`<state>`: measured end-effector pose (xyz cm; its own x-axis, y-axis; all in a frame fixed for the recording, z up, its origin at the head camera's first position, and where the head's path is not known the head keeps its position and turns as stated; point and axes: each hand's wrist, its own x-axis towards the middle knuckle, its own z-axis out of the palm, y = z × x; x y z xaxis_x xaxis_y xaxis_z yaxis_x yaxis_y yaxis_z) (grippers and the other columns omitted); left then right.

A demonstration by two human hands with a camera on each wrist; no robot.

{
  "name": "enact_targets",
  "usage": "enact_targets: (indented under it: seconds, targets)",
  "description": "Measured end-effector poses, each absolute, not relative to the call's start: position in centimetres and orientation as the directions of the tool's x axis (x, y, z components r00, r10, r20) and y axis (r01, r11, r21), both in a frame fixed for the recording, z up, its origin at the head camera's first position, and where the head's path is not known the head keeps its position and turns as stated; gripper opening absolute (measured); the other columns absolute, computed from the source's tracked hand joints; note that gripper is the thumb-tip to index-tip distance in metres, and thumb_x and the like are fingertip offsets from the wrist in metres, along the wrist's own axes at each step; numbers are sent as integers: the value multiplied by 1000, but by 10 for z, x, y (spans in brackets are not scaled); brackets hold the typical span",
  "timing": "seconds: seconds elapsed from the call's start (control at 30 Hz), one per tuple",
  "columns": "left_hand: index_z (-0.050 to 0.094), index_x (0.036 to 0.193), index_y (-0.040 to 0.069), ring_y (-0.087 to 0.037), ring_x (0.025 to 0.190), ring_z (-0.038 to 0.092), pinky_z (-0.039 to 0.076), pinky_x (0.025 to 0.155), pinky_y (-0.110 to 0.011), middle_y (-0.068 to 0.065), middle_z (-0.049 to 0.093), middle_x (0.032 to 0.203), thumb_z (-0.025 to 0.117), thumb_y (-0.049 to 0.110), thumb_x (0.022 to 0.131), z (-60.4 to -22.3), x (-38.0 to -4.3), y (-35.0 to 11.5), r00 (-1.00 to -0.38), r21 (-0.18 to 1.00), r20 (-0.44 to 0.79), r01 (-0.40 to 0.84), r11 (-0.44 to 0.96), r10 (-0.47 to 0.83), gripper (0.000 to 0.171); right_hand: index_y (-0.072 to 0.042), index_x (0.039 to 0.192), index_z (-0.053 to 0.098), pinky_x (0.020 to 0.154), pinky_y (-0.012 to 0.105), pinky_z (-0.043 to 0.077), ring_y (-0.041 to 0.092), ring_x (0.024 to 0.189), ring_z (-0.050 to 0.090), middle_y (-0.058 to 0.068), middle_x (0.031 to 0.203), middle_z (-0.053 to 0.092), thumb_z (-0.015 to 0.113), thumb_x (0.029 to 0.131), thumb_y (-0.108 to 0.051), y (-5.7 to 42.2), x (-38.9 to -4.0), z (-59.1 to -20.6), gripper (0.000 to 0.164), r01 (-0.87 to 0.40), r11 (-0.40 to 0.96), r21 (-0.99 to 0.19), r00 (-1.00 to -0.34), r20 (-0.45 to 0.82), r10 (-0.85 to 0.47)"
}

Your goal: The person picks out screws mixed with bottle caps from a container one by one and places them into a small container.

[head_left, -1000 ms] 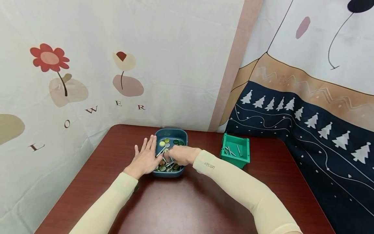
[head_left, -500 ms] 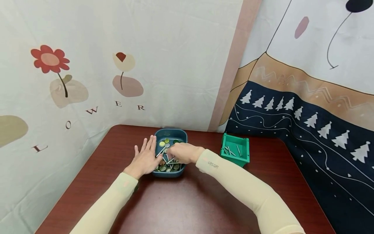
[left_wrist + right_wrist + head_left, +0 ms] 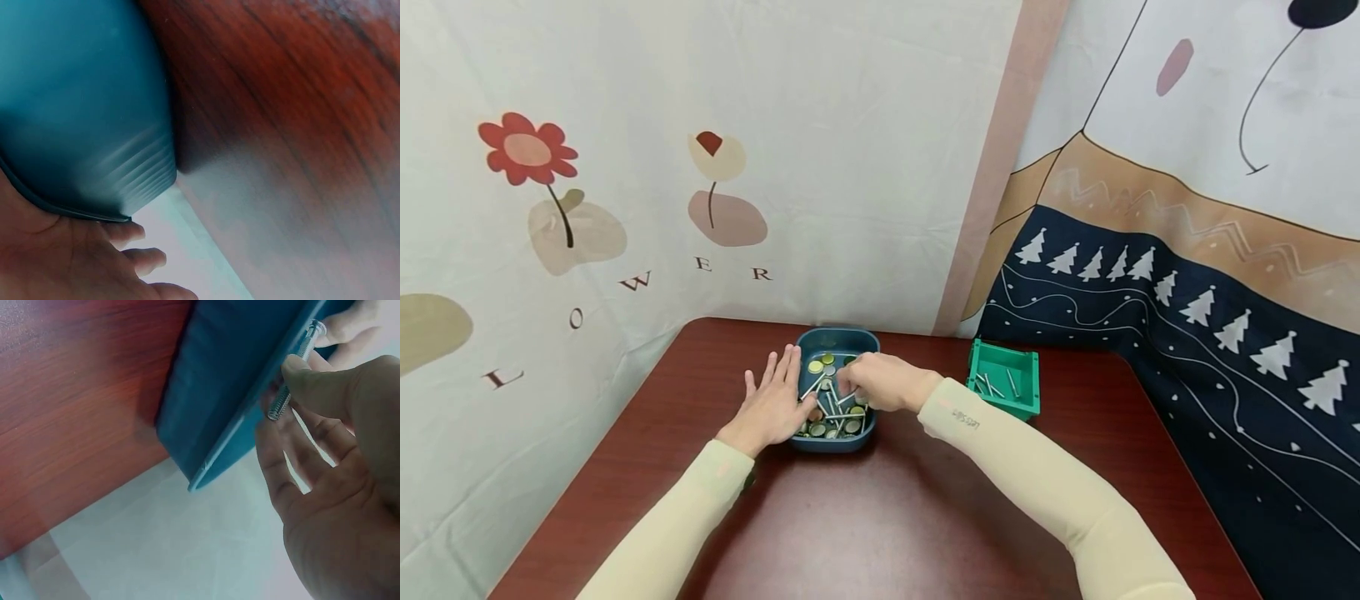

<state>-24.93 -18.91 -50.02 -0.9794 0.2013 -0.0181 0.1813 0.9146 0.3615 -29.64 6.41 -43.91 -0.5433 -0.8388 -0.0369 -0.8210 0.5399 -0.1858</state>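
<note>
A dark blue box [image 3: 835, 447] with rounded corners stands near the table's back edge. Several silver screws [image 3: 844, 416] and several round bottle caps [image 3: 816, 367], yellow and green, lie mixed inside it. My left hand [image 3: 767, 410] rests on the box's left rim with the fingers spread straight; its palm meets the rim in the left wrist view. Over the right side of the box is my right hand [image 3: 889, 383]. Between its thumb and fingers it pinches one threaded screw [image 3: 279, 405], plain in the right wrist view.
To the right of the blue box stands a green bin [image 3: 1004, 385] with several silver screws [image 3: 990, 387] in it. Both containers sit on a reddish-brown table [image 3: 827, 525]. A printed cloth [image 3: 850, 208] hangs right behind the table's back edge.
My right hand has drawn back to the right and lifted from among the pile, uncovering more screws and caps. The left hand stays in place on the rim.
</note>
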Motion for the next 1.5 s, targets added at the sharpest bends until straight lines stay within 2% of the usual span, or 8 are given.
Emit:
enact_targets:
  seconds: [0.13, 0.27, 0.53, 0.9, 1.17, 1.5]
  targets:
    - [1, 187, 3, -52, 183, -1, 3, 138, -89, -21, -2, 198, 54, 43, 120, -500, -250, -188, -979, 361, -17, 182, 915, 201, 95, -15, 123, 87, 99, 30, 67, 19, 113, 76, 1, 121, 88, 84, 103, 2, 69, -298, -436, 26, -823, 537, -187, -548, 7, -837]
    - [1, 187, 3, -52, 183, 0, 3, 139, -88, -20, -2, 198, 54, 43, 120, -500, -251, -188, -980, 363, -14, 182, 914, 201, 95, -15, 130, 86, 104, 32, 68, 20, 117, 78, 2, 127, 88, 81, 106, 3, 74, -299, -432, 30, -813, 539, -219, -558, 29, -829]
    - [1, 188, 4, -51, 183, -1, 3, 139, -88, -20, -2, 198, 54, 43, 121, -501, -252, -188, -979, 361, -21, 180, 915, 201, 94, -9, 141, 80, 103, 35, 70, 22, 114, 82, 13, 135, 85, 71, 111, 5, 89, -303, -431, 34, -761, 517, -391, -576, 41, -817]
    - [2, 187, 3, -52, 183, 0, 2, 138, -89, -20, -1, 198, 55, 43, 120, -501, -250, -188, -980, 369, -17, 179, 912, 199, 95, -17, 160, 71, 94, 29, 68, 15, 104, 80, 13, 123, 85, 66, 113, 4, 116, -305, -423, 52, -700, 536, -472, -624, 38, -781]
    - [2, 187, 2, -52, 183, 0, 1, 138, -89, -20, -1, 198, 54, 43, 120, -500, -250, -188, -980, 370, -15, 179, 912, 198, 95, -17, 156, 73, 83, 25, 62, 11, 85, 72, 2, 106, 82, 69, 113, 2, 135, -307, -419, 48, -649, 546, -529, -663, 42, -747]
    - [1, 188, 3, -52, 183, -1, 1, 138, -89, -20, -2, 198, 54, 43, 120, -501, -251, -188, -980, 373, -18, 177, 911, 197, 95, -9, 154, 70, 83, 27, 68, 14, 91, 76, 6, 117, 82, 75, 110, 1, 159, -310, -416, 45, -569, 568, -595, -707, 2, -707]
